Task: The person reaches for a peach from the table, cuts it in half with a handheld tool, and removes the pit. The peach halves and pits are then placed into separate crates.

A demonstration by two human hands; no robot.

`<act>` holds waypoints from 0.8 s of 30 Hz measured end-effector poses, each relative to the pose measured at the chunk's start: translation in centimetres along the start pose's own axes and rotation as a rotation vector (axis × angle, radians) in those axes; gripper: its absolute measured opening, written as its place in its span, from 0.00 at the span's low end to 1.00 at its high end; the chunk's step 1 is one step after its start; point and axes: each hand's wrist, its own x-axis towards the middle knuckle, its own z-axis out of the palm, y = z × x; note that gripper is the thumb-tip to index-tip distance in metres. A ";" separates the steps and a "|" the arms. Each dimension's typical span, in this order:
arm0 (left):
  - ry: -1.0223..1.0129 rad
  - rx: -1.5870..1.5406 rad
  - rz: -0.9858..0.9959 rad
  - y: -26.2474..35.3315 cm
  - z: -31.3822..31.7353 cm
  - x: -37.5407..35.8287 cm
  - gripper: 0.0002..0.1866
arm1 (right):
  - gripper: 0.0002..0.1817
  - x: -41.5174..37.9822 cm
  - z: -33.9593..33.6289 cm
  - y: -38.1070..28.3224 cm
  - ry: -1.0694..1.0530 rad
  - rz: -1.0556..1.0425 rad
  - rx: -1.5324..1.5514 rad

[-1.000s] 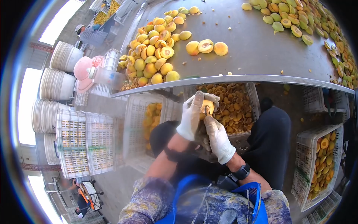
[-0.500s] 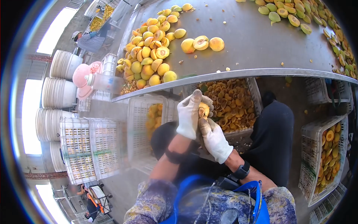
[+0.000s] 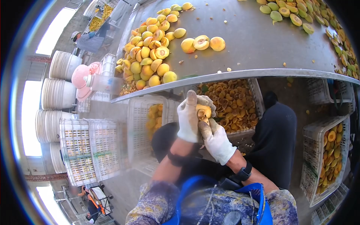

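Both hands wear whitish gloves with soiled fingertips and meet just below the metal table's edge. My left hand point(image 3: 193, 116) is closed round a yellow-orange fruit piece point(image 3: 203, 111), its thumb pointing up. My right hand point(image 3: 216, 140) is pinched at the fruit's lower side; whether a small tool sits between its fingers is hidden. Behind them a white crate point(image 3: 258, 98) holds many fruit halves point(image 3: 232, 101). On the table point(image 3: 240, 48) lie a heap of yellow fruit point(image 3: 149, 48) and three pieces point(image 3: 201, 42) set apart.
Green-yellow halves point(image 3: 296, 13) lie at the table's far right. Crates of fruit stand at the left point(image 3: 135, 131) and right point(image 3: 311, 161). A pink hat point(image 3: 80, 80) is left of the table. Two people, one at upper left point(image 3: 90, 41), one at lower left point(image 3: 92, 204), are in the background.
The fruit piece has turned in my left hand, showing more of its yellow-orange surface. Both hands have shifted slightly, and the right hand sits a little lower.
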 end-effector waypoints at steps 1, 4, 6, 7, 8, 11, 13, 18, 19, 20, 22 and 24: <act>-0.008 0.012 0.021 -0.1 -0.1 0.1 0.29 | 0.21 0.0 0.0 -0.2 -0.002 0.016 0.026; -0.047 0.055 0.088 -0.3 -0.4 0.3 0.29 | 0.21 0.1 0.0 -0.6 -0.017 0.055 0.082; -0.093 0.083 0.140 -0.3 -0.4 0.2 0.29 | 0.21 0.0 -0.3 -0.5 -0.039 0.070 0.078; -0.106 0.119 0.187 -0.4 -0.4 0.2 0.29 | 0.21 0.0 -0.3 -0.5 -0.050 0.071 0.098; -0.121 0.155 0.236 -0.4 -0.4 0.3 0.30 | 0.22 0.0 -0.4 -0.6 -0.062 0.071 0.118; -0.244 0.199 0.345 0.0 -0.4 0.3 0.30 | 0.26 -0.6 -1.6 -4.0 -0.241 0.304 0.340; -0.330 0.223 0.391 0.6 -0.3 0.4 0.30 | 0.29 -1.0 -2.3 -5.9 -0.351 0.518 0.699; -0.392 0.273 0.451 1.5 -0.1 0.7 0.31 | 0.28 -0.4 -3.7 -6.0 -0.536 0.668 0.918; -0.404 0.260 0.445 1.4 -0.1 0.8 0.31 | 0.28 -0.4 -3.7 -6.1 -0.556 0.702 0.977; -0.447 0.259 0.460 1.7 0.0 0.9 0.30 | 0.28 -0.3 -3.8 -6.0 -0.579 0.734 1.033; -0.516 0.239 0.396 1.8 0.3 0.9 0.29 | 0.25 -0.1 -3.6 -3.1 -0.919 0.700 1.524; -0.531 0.072 0.121 2.4 0.8 0.7 0.28 | 0.25 -0.3 -3.3 -2.9 -0.892 0.707 1.626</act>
